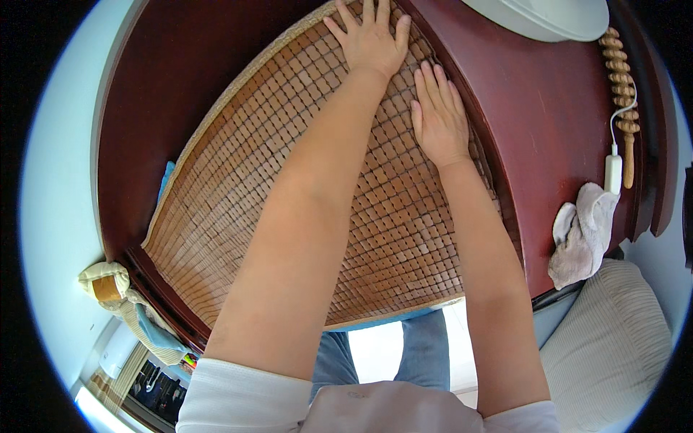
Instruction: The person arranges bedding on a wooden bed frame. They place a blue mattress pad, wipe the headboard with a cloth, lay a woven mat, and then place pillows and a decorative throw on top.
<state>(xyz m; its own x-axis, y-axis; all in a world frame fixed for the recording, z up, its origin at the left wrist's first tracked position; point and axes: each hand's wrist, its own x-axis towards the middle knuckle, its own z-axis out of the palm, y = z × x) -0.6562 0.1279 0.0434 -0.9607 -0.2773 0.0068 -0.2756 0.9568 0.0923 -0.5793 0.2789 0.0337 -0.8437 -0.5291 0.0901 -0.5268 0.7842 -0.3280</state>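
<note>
Your left hand (372, 47), fingers spread, and your right hand (442, 123), fingers nearly together, lie flat on the far part of the mat (245, 173), gripping nothing. The mat covers the seat of a red wooden bench (527, 137); expect some weight, hard smooth tiles and flexible joints, best held by the bound edge (219, 110). At right rest a basin (548, 18), roller (622, 86) and cloth (588, 227); at left, a pale wall (58, 202).

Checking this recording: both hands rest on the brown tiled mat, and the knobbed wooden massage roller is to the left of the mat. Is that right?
Not quite: the head view shows the knobbed wooden massage roller to the right of the brown tiled mat. The left hand and right hand do rest on it.
</note>
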